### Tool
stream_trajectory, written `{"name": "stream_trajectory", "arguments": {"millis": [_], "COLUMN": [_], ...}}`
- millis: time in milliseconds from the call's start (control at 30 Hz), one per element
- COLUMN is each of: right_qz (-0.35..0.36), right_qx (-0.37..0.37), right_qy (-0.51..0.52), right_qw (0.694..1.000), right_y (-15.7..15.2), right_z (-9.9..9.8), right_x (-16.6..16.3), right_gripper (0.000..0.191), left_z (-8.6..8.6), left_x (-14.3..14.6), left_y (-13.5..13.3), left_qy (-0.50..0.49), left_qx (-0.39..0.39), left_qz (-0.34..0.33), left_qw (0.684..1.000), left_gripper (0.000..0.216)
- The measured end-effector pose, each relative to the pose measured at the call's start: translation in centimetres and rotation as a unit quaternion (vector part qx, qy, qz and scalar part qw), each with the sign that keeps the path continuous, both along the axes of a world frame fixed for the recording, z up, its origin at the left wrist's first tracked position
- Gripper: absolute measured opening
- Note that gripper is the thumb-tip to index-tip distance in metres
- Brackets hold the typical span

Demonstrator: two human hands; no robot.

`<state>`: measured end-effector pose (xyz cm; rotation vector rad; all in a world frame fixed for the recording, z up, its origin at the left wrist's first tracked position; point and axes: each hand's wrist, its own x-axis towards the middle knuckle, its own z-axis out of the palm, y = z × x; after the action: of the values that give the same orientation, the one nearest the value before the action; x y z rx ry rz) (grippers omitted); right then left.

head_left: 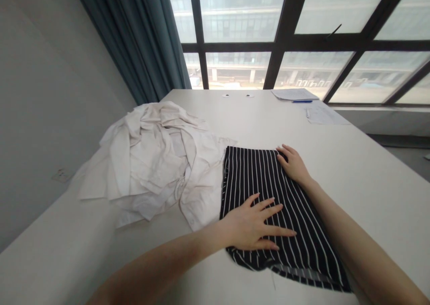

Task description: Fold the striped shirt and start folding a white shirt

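A black cloth garment with white stripes (248, 175) lies folded flat on the white table (363, 179); its exact kind I cannot tell. My left hand (253, 224) rests palm down on its lower left part, fingers spread wide. At the upper right corner of the striped cloth is my right hand (293, 163), its fingers lying over the edge and slightly bent. The near edge of the cloth is wavy and a little raised, showing a fold, with a loose thread hanging from it.
A heap of crumpled white garments (154, 152) spreads over the table's left side, touching the striped cloth. Sheets of paper (325, 114) and a blue pen (302, 101) lie at the far right. Behind the table are a blue curtain (148, 40) and dark-framed windows (238, 47).
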<state>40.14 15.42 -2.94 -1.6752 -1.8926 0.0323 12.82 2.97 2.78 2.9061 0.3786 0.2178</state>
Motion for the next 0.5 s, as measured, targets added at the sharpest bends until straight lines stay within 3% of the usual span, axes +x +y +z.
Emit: {"name": "stream_trajectory", "arguments": {"millis": [500], "right_qz": [0.005], "right_qx": [0.004], "right_qy": [0.029], "right_qw": [1.0], "right_y": [-0.14], "right_z": [0.49], "right_x": [-0.05], "right_gripper": [0.033], "left_z": [-0.16], "left_x": [-0.02], "left_y": [0.12], "left_qy": [-0.005], "left_qx": [-0.03], "left_qz": [0.014], "left_qw": [0.999], "left_gripper": [0.048]}}
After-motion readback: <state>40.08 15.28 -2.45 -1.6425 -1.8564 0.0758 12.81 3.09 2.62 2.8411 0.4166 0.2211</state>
